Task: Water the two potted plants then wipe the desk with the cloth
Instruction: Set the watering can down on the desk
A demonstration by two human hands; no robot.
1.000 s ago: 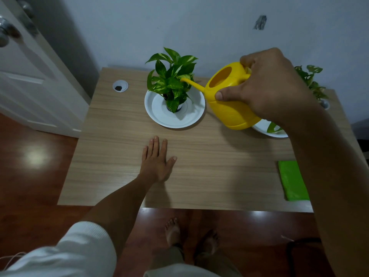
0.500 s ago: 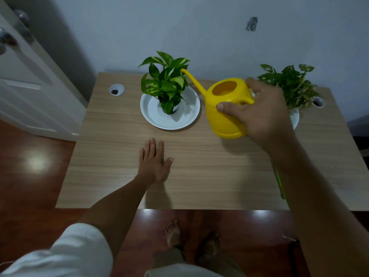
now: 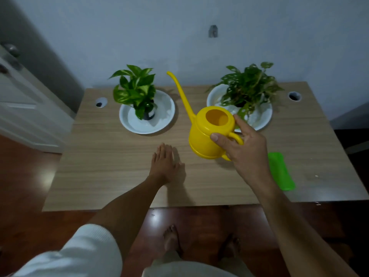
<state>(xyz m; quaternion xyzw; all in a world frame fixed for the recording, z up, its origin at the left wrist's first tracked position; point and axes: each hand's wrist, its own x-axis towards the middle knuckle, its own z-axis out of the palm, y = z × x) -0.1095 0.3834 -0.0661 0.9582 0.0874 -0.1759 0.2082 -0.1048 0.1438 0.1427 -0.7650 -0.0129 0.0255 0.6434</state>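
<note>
The watering can [image 3: 207,136], gripped at its handle by the right hand [image 3: 242,148], hangs upright between both plants, spout slanting toward the left plant [image 3: 136,90]; the right plant [image 3: 249,86] sits just behind the hand.

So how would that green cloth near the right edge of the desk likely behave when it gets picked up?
The green cloth lies flat and folded on the desk, so it will probably go floppy and unfold when lifted. It looks thin, so likely light. Pushed, it would probably bunch up, not roll. The right hand holds the watering can, and the left hand rests flat.
</note>
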